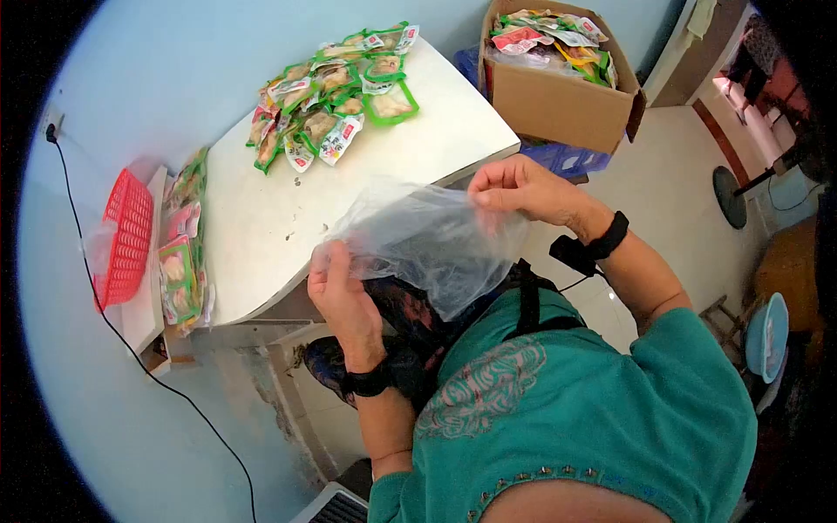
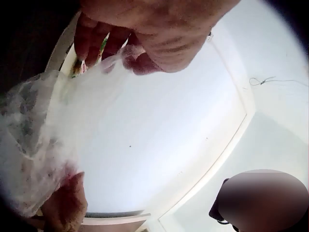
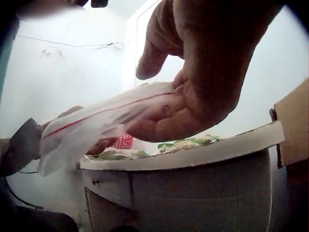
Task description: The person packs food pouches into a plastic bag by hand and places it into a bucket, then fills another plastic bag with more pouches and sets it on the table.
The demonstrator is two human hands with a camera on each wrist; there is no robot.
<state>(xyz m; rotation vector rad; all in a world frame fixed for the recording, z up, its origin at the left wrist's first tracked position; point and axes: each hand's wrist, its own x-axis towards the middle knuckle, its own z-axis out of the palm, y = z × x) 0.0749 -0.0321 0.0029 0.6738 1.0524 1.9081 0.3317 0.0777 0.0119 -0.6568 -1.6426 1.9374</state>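
A clear plastic bag [image 1: 436,240] is spread between my two hands above the front edge of the white table, over my lap. My left hand [image 1: 343,301] pinches its left side with thumb and fingers. At the opposite side, my right hand [image 1: 532,190] holds the bag's upper edge, its fingers curled. A thin red line runs along the bag [image 3: 111,113] in the right wrist view, where the right fingers [image 3: 169,121] lie against the film and the thumb stands apart. In the left wrist view the bag [image 2: 91,92] hangs in folds from the left fingertips.
Several green-edged food packets [image 1: 327,96] lie piled on the white table [image 1: 253,209]. More packets [image 1: 179,270] and a red plastic basket [image 1: 126,235] stand at the left. An open cardboard box [image 1: 558,109] of packets is at the back right. A black cable [image 1: 113,327] hangs along the wall.
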